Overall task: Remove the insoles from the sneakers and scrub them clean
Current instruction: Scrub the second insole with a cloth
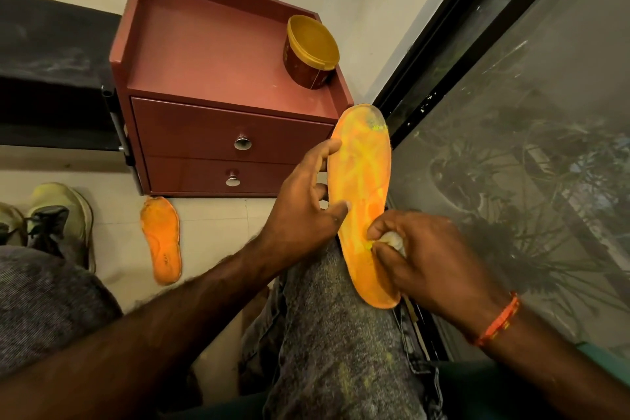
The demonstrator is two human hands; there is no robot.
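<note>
Both bare forearms fill the bottom of the view, cut off at the frame's lower edge, over a knee in speckled grey denim [327, 334]. Resting along that knee is the long orange foam insole [363, 194], its toe end up near the cabinet corner and worn pale grey. Left hand [300, 201] steadies it: thumb pressed on the orange face, index finger hooked over the far edge, the remaining fingers tucked behind where they can't be seen. Right hand [422, 256], with an orange thread bracelet [499, 320] at the wrist, has its fingers curled tight around a small pale wad of cloth [392, 240], pressed to the insole's lower half; most of that wad is buried in the fist, so its material is hard to call.

Down on the light floor, a second orange insole [162, 239] lies flat just in front of the maroon two-drawer cabinet [211, 78]. A round tub with a yellow lid [310, 51] sits on the cabinet's top. At far left, a pale yellow-green sneaker with dark laces [63, 215] is partly hidden by the other knee, and a second one is barely visible at the edge. Dusty glass pane [528, 147] on the right shows only murky plants.
</note>
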